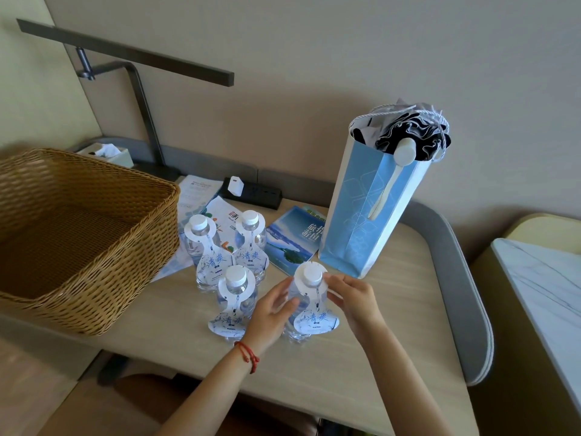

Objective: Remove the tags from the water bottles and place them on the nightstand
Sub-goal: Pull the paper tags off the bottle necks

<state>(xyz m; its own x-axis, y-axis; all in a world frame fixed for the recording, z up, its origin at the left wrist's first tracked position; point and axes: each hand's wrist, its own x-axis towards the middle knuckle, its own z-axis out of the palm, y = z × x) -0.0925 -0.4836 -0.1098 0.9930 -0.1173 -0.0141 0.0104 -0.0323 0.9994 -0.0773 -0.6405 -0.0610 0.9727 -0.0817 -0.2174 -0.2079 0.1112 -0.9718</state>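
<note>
Clear plastic water bottle (298,322), white paper neck tag (316,313): left hand (270,313) grip steadies body, fingers part-closed; right hand (355,298) grip pinches collar. Lift collar straight over cap.

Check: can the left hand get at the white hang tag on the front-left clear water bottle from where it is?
Probably yes. The left hand sits just right of that white hang tag, with nothing between them; the woven wicker basket stands clear further left.
</note>
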